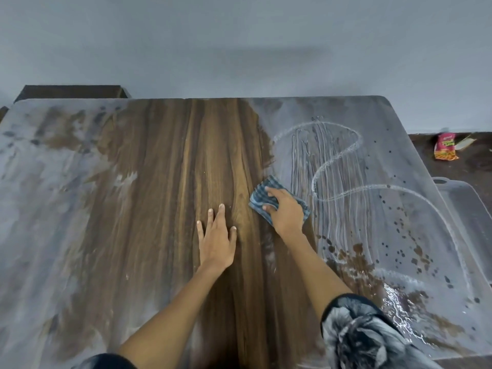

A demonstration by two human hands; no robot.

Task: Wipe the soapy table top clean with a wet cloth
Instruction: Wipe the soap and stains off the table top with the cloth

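Note:
A brown wood-grain table top (165,182) fills the view. Its middle strip shows bare wood, while grey soapy film covers the left part and the right part, where white foam streaks (343,166) curve across. My right hand (286,213) presses flat on a folded blue striped cloth (262,194) at the edge between the bare strip and the right soapy area. My left hand (217,235) lies flat on the bare wood with fingers spread, holding nothing. A puddle of water (394,302) glistens near the front right.
A grey wall stands right behind the table. A dark wooden piece (72,91) shows behind the back left corner. On the floor at right lie a red and yellow packet (445,146) and a translucent lid-like board (463,209) beside the table's edge.

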